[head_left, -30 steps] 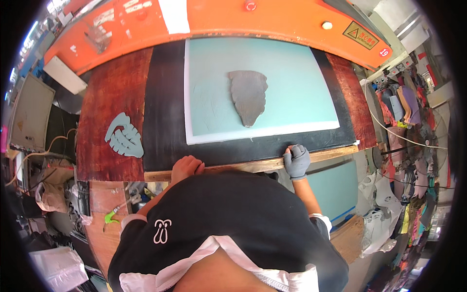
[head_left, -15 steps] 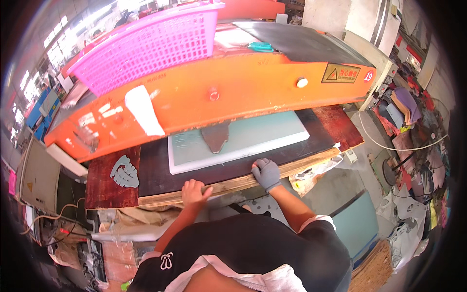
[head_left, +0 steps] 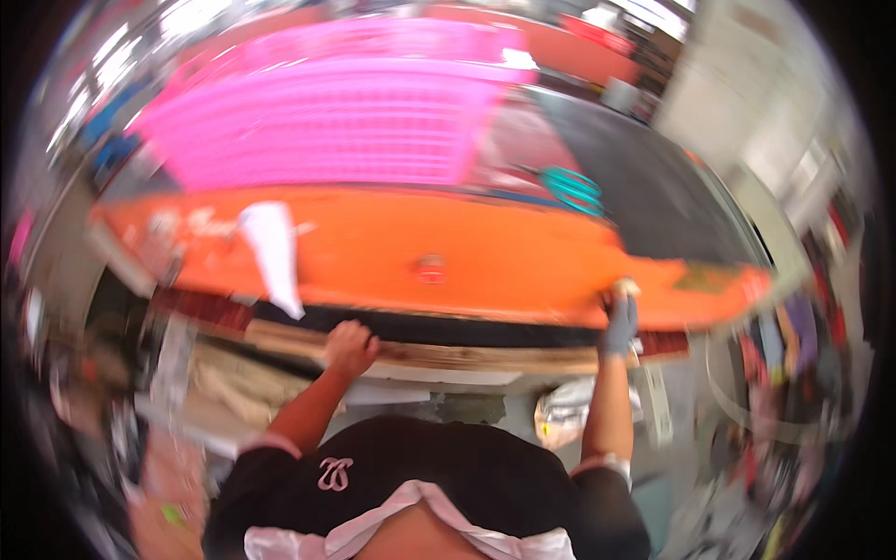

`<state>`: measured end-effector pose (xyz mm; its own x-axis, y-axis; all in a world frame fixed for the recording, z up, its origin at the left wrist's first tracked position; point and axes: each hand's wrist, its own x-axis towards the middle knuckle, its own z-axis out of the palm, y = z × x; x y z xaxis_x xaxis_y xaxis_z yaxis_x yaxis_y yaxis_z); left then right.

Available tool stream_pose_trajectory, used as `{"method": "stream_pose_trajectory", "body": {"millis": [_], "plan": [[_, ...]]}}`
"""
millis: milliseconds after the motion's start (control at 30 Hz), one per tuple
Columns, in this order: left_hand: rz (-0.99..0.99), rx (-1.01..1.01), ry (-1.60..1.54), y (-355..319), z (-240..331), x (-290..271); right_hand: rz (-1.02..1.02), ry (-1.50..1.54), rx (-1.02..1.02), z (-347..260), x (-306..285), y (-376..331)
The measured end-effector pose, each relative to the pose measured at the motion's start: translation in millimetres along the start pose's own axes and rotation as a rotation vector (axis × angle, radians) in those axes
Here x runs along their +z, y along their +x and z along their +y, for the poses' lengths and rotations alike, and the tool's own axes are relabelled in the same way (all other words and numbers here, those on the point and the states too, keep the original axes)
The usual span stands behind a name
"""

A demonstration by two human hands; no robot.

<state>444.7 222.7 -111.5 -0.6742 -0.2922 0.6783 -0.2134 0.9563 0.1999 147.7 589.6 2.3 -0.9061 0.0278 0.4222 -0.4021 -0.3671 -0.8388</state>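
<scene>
The picture is blurred by motion. My left hand (head_left: pixel 350 347) is bare, with its fingers curled, and rests on the wooden front edge (head_left: pixel 467 355) of the work table. My right hand (head_left: pixel 619 322) wears a grey glove. It is raised against the lower front of the big orange machine beam (head_left: pixel 448 252), right under a small pale knob (head_left: pixel 624 287). Whether it grips the knob is too blurred to tell. A white paper slip (head_left: pixel 273 252) hangs on the beam's left part.
A pink plastic basket (head_left: pixel 327 121) sits on top of the machine, beside a dark flat surface (head_left: pixel 653 187) with a teal object (head_left: pixel 571 189). Cluttered shelves and hanging pieces blur at both sides. A dark strip of table (head_left: pixel 448 327) shows under the beam.
The view has swung upward, so the beam now hides the green board and grey piece. My right hand rose from the wooden edge to the beam. My left hand stays on the edge.
</scene>
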Motion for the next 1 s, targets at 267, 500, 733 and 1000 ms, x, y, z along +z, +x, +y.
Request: {"method": "stream_pose_trajectory", "body": {"millis": [267,500,733,1000], "plan": [[-0.032,-0.052,-0.006,-26.9,10.0,-19.2,-0.847,-1.018,-0.580,50.7,17.4,-134.8],[-0.142,-0.113,-0.084,-67.7,4.4,-31.7,-0.950,-0.928,-0.481,62.6,17.6,-172.8],[-0.443,-0.192,-0.076,-63.8,11.1,-52.1,-0.943,-1.018,-0.371,55.0,17.1,-187.5],[-0.555,-0.121,-0.103,-140.6,34.9,-91.0,-0.866,-1.217,-0.159,35.6,-26.4,-249.3]]}}
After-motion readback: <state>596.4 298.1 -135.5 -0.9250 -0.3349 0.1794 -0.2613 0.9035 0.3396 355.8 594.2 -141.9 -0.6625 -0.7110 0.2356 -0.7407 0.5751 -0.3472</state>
